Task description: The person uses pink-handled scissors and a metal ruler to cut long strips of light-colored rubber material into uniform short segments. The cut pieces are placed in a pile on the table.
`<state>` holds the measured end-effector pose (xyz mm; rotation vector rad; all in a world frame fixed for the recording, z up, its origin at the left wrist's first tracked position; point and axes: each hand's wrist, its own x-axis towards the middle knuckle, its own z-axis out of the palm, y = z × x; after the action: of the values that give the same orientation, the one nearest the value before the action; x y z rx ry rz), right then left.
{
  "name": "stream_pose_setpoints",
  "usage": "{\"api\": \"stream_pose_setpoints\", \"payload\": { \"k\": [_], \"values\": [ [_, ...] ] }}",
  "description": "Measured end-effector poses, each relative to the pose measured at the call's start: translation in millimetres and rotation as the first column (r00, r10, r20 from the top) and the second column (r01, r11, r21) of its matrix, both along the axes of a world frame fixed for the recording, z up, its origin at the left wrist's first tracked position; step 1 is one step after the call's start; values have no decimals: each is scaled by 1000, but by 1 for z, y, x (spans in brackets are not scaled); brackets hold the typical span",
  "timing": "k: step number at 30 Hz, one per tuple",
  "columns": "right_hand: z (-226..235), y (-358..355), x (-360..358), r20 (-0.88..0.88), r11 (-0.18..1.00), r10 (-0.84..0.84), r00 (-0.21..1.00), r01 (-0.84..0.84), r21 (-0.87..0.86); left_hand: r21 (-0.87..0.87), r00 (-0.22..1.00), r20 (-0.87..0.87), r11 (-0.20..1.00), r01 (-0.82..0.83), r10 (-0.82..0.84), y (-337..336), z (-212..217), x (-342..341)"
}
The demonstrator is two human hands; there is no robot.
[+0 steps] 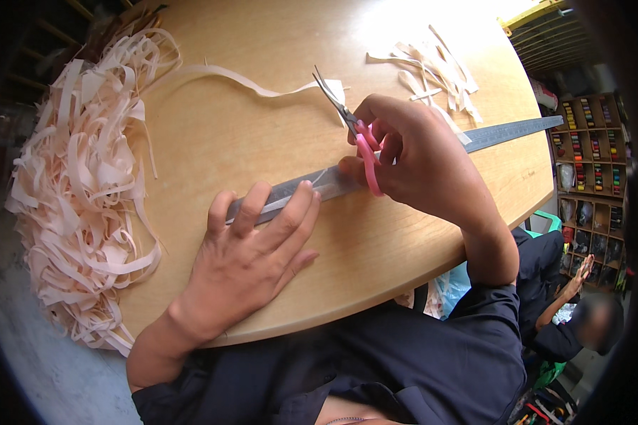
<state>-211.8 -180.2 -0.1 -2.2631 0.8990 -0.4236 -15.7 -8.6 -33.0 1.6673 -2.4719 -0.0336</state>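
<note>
A long grey metal ruler [514, 132] lies slantwise across the table. My left hand [244, 258] rests on its near end with the fingers apart and the palm down. A narrow pale strip [275, 204] runs along the ruler beneath those fingers. In my right hand [429, 156] is a pair of scissors [368, 159] with pink handles, held just above the ruler. Their slim blades point away to the upper left, a little parted. Beyond the blade tips lies the end of a long cream fabric ribbon [252, 85], apart from both hands.
A big tangled heap of cream fabric strips [96, 191] covers the table's left side. Several short strips [439, 67] lie at the far right. The wooden table [376, 262] has a curved near edge. A shelf of coloured spools [592, 142] and a seated person [567, 319] are at right.
</note>
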Motion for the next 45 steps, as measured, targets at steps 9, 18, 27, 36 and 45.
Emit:
{"api": "stream_pose_setpoints", "payload": {
  "k": [9,18,27,36,45],
  "values": [
    [4,1,0,-9,999,0,1000,0,45,4,1000,-18,1000,-3,3,0,0,0],
    [-1,0,0,-50,999,38,998,-39,-24,1,1000,-8,1000,-2,2,0,-2,-1],
    [-9,9,5,-48,997,61,997,-63,-48,66,988,-155,998,26,-15,0,9,11],
    [-10,10,6,-29,998,49,998,-48,36,163,900,-355,965,-206,252,15,51,79],
    [-6,11,6,-60,998,53,997,-50,46,126,911,-349,975,-184,218,9,36,70]
  ]
}}
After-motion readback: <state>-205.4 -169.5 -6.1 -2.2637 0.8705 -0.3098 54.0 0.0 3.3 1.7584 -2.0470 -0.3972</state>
